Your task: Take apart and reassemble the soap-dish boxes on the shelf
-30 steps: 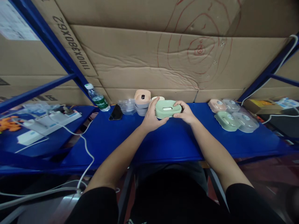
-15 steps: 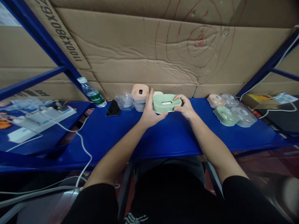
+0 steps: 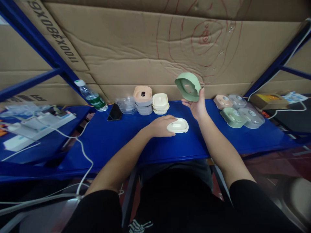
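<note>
My left hand (image 3: 161, 126) grips the left end of a cream oval piece (image 3: 179, 125) low over the blue table (image 3: 170, 149). Up and to the right, my right hand (image 3: 198, 105) holds a green shell (image 3: 188, 86) by its lower right edge, tilted so that its hollow side shows. Behind my left hand stands a stack of cream pieces (image 3: 160, 103). Beside it on the left is a stack of grey pieces (image 3: 144, 109) with a peach one (image 3: 143, 94) on top.
Clear plastic pieces (image 3: 127, 105), a phone (image 3: 114, 112) and a water bottle (image 3: 93, 98) are at the back left. Peach, green and clear packaged cases (image 3: 234, 117) sit on the right. A cardboard wall (image 3: 126, 48) rises behind the table.
The green shell has come away from the cream piece. My right hand has lifted and tilted it, while my left hand has moved down with the cream piece.
</note>
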Action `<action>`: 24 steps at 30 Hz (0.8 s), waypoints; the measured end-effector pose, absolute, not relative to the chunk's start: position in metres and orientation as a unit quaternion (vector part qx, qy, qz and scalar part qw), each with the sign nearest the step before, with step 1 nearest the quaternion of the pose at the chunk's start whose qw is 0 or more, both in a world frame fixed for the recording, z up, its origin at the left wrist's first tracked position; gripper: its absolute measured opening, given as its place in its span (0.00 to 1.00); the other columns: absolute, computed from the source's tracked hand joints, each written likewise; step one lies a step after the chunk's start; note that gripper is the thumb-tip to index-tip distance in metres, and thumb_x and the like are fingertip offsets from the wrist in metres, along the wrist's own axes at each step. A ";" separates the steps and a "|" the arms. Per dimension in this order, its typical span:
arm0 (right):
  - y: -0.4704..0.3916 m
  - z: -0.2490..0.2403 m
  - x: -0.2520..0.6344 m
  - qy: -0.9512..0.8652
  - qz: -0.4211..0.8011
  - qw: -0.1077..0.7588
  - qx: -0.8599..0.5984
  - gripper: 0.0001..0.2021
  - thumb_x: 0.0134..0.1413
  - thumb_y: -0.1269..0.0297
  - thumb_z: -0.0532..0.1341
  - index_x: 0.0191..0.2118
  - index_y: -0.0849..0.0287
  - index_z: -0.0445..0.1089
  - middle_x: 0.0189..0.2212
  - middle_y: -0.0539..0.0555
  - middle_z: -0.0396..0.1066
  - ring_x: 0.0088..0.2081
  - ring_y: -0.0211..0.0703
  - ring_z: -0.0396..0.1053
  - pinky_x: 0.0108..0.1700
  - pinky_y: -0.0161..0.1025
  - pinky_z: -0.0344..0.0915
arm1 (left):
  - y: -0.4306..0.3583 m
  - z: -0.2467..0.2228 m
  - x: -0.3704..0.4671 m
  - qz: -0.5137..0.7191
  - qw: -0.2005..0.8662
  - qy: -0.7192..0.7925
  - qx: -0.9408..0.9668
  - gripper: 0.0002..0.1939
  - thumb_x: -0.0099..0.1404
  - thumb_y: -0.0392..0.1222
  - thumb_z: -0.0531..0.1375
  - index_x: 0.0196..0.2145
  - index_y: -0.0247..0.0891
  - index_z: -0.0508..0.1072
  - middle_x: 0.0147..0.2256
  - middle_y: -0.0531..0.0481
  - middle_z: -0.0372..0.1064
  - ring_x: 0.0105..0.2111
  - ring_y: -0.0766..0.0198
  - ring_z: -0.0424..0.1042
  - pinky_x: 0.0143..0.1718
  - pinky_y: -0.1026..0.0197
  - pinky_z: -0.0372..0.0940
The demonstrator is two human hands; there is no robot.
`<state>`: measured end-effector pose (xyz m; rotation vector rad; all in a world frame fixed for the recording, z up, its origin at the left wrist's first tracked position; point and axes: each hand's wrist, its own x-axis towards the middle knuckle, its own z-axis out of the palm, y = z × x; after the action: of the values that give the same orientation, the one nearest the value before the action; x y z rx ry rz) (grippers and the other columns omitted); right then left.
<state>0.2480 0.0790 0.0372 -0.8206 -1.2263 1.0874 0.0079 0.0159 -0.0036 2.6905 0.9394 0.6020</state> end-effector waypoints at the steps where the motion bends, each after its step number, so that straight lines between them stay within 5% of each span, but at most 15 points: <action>1: 0.079 0.038 0.248 -0.534 0.475 0.596 -0.366 0.48 0.51 0.17 0.46 0.57 0.54 0.70 0.40 0.60 0.80 0.37 0.51 0.79 0.39 0.47 0.76 | 0.018 -0.006 0.006 0.195 0.110 0.323 0.920 0.40 0.54 0.58 0.72 0.62 0.44 0.72 0.61 0.42 0.70 0.58 0.46 0.73 0.61 0.45 0.67; 5: 0.075 0.040 0.245 -0.556 0.471 0.550 -0.408 0.48 0.50 0.17 0.48 0.55 0.56 0.71 0.31 0.57 0.78 0.27 0.47 0.76 0.31 0.43 0.75 | 0.028 -0.008 -0.003 0.193 0.102 0.330 0.919 0.36 0.48 0.66 0.73 0.51 0.45 0.80 0.54 0.42 0.76 0.53 0.45 0.76 0.57 0.44 0.68; 9: 0.072 0.039 0.241 -0.539 0.472 0.557 -0.421 0.49 0.50 0.17 0.46 0.52 0.58 0.73 0.26 0.56 0.76 0.23 0.44 0.75 0.27 0.41 0.73 | 0.029 0.005 -0.008 0.253 0.054 0.360 0.896 0.30 0.59 0.66 0.67 0.51 0.44 0.78 0.49 0.42 0.78 0.50 0.46 0.77 0.55 0.42 0.69; 13: 0.070 0.033 0.239 -0.551 0.459 0.550 -0.429 0.47 0.48 0.16 0.48 0.46 0.58 0.76 0.21 0.53 0.72 0.17 0.42 0.69 0.20 0.40 0.68 | 0.030 0.020 -0.014 0.429 -0.011 0.376 0.821 0.28 0.65 0.57 0.65 0.57 0.41 0.72 0.58 0.38 0.70 0.59 0.44 0.70 0.61 0.39 0.66; 16: 0.068 0.030 0.238 -0.580 0.429 0.531 -0.444 0.45 0.49 0.17 0.49 0.41 0.57 0.77 0.16 0.51 0.68 0.16 0.42 0.67 0.16 0.39 0.63 | 0.031 0.023 -0.017 0.494 -0.022 0.350 0.796 0.34 0.65 0.60 0.66 0.62 0.43 0.66 0.63 0.37 0.64 0.64 0.43 0.65 0.64 0.37 0.63; 19: 0.065 0.028 0.237 -0.608 0.412 0.506 -0.453 0.44 0.49 0.17 0.48 0.37 0.56 0.78 0.14 0.50 0.65 0.16 0.42 0.67 0.15 0.38 0.61 | 0.031 0.022 -0.016 0.484 -0.014 0.325 0.812 0.39 0.65 0.65 0.64 0.67 0.48 0.61 0.67 0.38 0.59 0.66 0.41 0.63 0.66 0.37 0.61; 24: 0.065 0.025 0.239 -0.634 0.387 0.482 -0.465 0.43 0.51 0.17 0.47 0.29 0.55 0.77 0.11 0.51 0.63 0.15 0.42 0.65 0.16 0.39 0.60 | 0.030 0.023 -0.015 0.430 -0.021 0.325 0.842 0.32 0.69 0.64 0.60 0.65 0.50 0.65 0.71 0.38 0.53 0.61 0.43 0.70 0.63 0.38 0.65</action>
<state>0.2386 0.0648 0.0252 -1.1333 -1.5458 0.9444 -0.0148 0.0305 0.0226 2.6817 1.0337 1.3699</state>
